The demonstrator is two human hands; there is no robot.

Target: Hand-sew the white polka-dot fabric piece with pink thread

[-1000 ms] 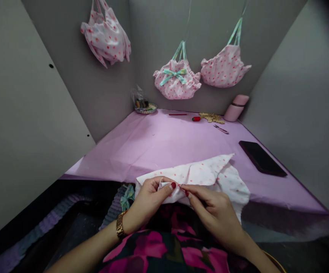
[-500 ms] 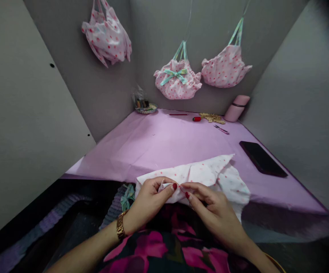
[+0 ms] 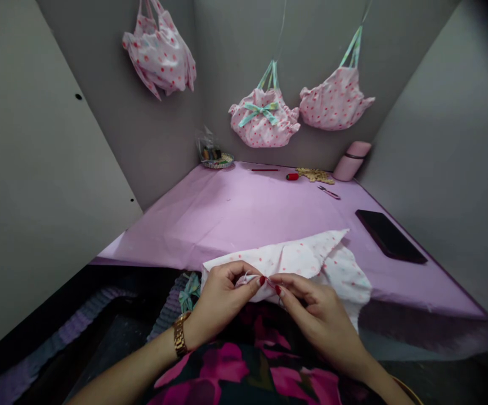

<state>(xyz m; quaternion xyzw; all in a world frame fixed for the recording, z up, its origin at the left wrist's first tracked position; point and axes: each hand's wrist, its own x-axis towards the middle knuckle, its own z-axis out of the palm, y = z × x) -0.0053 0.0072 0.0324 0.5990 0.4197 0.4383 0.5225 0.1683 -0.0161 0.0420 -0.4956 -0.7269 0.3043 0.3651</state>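
White cotton fabric with small red dots (image 3: pixel 298 259) lies over the front edge of the table and hangs toward my lap. My left hand (image 3: pixel 231 287) pinches a fold of it between thumb and forefinger. Close beside it, my right hand (image 3: pixel 311 304) is also closed, thumb and forefinger together at the same fold. A thin pale thread or cord loops near the left fingertips. Whether a needle sits between the right fingertips is too small to make out.
A black phone (image 3: pixel 391 236) lies at the right. Along the back are thread snips (image 3: pixel 328 193), a red thread spool (image 3: pixel 292 176), a red pencil (image 3: pixel 263 170), a pink bottle (image 3: pixel 352 161) and a small basket (image 3: pixel 218 161). Dotted fabric pieces (image 3: pixel 264 132) hang above.
My left thumb has shifted slightly to the right and down along the fold. The thread loop by it has changed shape. The fabric stays in place.
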